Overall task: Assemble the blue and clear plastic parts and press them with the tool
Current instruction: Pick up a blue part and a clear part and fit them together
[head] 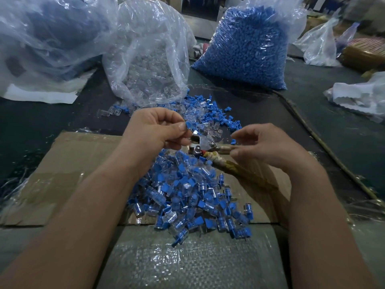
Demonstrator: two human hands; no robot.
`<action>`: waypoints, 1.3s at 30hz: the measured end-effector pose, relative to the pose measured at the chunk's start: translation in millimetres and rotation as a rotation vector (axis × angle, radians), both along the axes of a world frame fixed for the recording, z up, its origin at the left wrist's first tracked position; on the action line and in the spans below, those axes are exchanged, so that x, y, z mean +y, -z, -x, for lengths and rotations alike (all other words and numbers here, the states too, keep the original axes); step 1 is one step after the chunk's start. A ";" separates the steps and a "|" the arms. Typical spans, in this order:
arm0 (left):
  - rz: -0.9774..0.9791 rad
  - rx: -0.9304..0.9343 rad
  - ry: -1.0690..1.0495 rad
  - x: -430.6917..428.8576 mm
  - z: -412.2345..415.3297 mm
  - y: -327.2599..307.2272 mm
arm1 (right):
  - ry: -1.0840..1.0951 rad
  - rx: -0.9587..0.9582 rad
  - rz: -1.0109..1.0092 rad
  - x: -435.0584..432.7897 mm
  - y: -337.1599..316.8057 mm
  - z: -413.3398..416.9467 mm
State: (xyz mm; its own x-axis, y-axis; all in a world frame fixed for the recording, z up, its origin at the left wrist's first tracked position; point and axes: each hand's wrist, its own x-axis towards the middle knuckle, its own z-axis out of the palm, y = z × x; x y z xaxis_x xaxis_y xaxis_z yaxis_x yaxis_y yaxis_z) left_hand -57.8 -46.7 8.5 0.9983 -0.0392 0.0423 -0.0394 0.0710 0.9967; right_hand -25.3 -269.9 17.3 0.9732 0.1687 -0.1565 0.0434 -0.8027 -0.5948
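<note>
Left hand was up over the middle of the bench, thumb and forefinger pinching a small blue part right at the tips, the other fingers curled in beneath. Just under that pinch sat the metal head of the tool, very near the left fingers; whether they touched it could not be told.

Right hand was across from it, fingers curled round the tool's upper handle, with thumb and forefinger slightly parted above. The tool's lower handle, wrapped in yellowish tape, ran back under the right wrist.

Below both hands, a pile of assembled pieces, blue inside clear, lay spread over a cardboard sheet and spilled toward the bench's near edge onto a shiny woven sheet.

Beyond the hands, loose parts, blue and clear mixed, were scattered on the dark surface. Behind them, toward the far edge, stood a bag of clear parts, open at the mouth, and to its right a bag of blue parts, packed full. A large crumpled bag filled the far-left corner.
</note>
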 end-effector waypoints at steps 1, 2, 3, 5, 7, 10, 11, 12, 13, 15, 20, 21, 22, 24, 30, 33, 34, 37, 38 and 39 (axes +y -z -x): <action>-0.001 -0.001 -0.007 0.2 -0.3 0.4 | -0.042 0.090 0.060 0.6 -0.2 1.3; -0.001 -0.002 -0.013 0.7 -0.5 0.6 | -0.083 0.160 0.120 2.4 0.5 2.1; -0.002 -0.003 -0.017 1.0 -0.6 0.6 | -0.116 0.197 0.168 4.3 1.2 2.5; -0.004 -0.005 -0.022 1.1 -0.9 0.8 | -0.152 0.192 0.236 7.7 3.0 1.3; -0.004 -0.004 -0.025 0.8 -0.8 1.1 | -0.156 0.151 0.263 9.7 3.7 0.1; 0.000 0.000 -0.031 0.2 -0.8 1.2 | -0.140 0.108 0.244 11.3 3.1 0.2; 0.001 0.002 -0.035 -0.2 -0.9 1.3 | -0.129 0.087 0.243 12.1 2.8 0.2; 0.002 0.004 -0.040 -0.2 -1.0 1.2 | -0.113 0.059 0.247 13.4 2.8 0.4; 0.003 0.008 -0.046 -0.2 -1.2 1.4 | -0.094 0.027 0.258 15.4 3.0 1.0; 0.005 0.018 -0.054 -0.1 -1.7 1.6 | -0.062 -0.042 0.315 21.2 4.8 1.9; 0.016 0.019 -0.059 -0.3 -2.3 1.9 | -0.053 -0.115 0.461 31.9 10.6 2.8; 0.021 0.018 -0.061 -0.2 -2.5 2.0 | -0.049 -0.116 0.455 31.5 11.2 2.5; 0.026 0.016 -0.064 -0.2 -2.6 2.1 | -0.049 -0.135 0.446 30.1 11.7 2.1; 0.039 0.009 -0.071 -0.1 -2.8 2.4 | -0.058 -0.235 0.418 26.8 12.3 0.6; 0.097 -0.044 -0.097 -3.0 -3.3 2.8 | 0.028 -0.494 0.080 35.6 10.0 4.9; 0.104 -0.086 -0.120 -5.2 -2.8 3.6 | 0.007 -0.451 0.021 42.1 11.1 9.7; 0.100 -0.101 -0.130 -5.7 -2.7 4.1 | -0.010 -0.438 0.014 43.4 11.2 10.8; 0.098 -0.139 -0.160 -5.9 -3.8 5.1 | -0.067 -0.418 0.019 46.9 11.0 13.0; 0.106 -0.148 -0.171 -5.4 -4.6 5.3 | -0.082 -0.413 0.023 48.1 10.9 13.6; 0.115 -0.155 -0.184 -5.0 -5.3 5.4 | -0.092 -0.409 0.027 49.1 10.6 14.0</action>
